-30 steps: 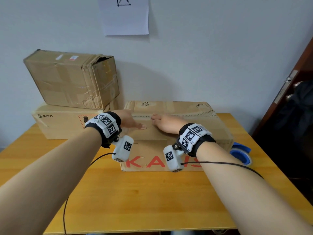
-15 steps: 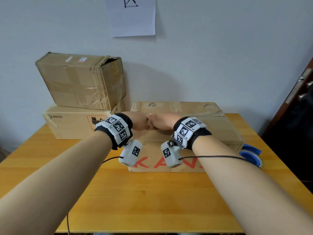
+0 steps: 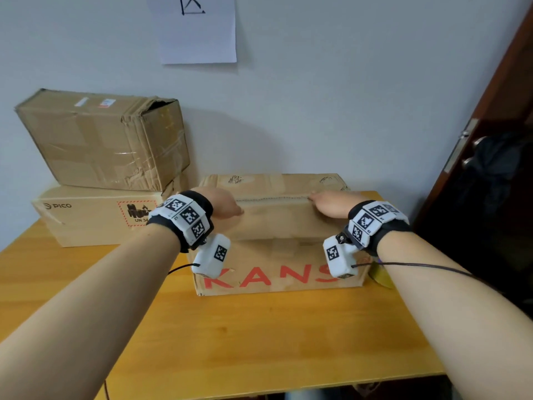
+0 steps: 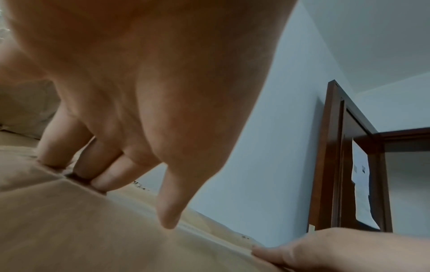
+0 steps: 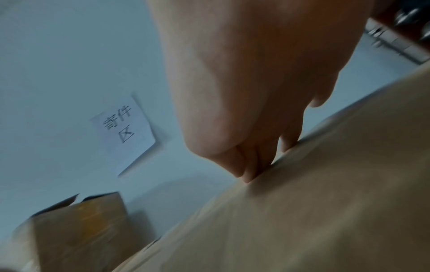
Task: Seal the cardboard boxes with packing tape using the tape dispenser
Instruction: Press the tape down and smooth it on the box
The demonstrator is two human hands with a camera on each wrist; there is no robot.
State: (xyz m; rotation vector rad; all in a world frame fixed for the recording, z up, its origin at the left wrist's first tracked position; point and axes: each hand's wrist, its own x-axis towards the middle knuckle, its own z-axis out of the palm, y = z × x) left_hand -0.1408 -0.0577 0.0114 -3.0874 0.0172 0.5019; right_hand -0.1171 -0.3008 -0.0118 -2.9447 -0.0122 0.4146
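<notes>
Head view: long cardboard box [image 3: 277, 226] with red letters at frame centre, on a wooden table [image 3: 259, 342]. Left hand [image 3: 222, 204] near the box's left end, right hand [image 3: 331, 203] near its right end, both pressing fingertips, loosely spread, along the top seam, gripping nothing. Fingers [image 4: 109, 176] of the left seen touching the flap line in the left wrist view. Two more boxes [image 3: 103, 168] stacked at left. Paper sign [image 3: 199, 30] on the wall, top centre. Tape dispenser hidden.
</notes>
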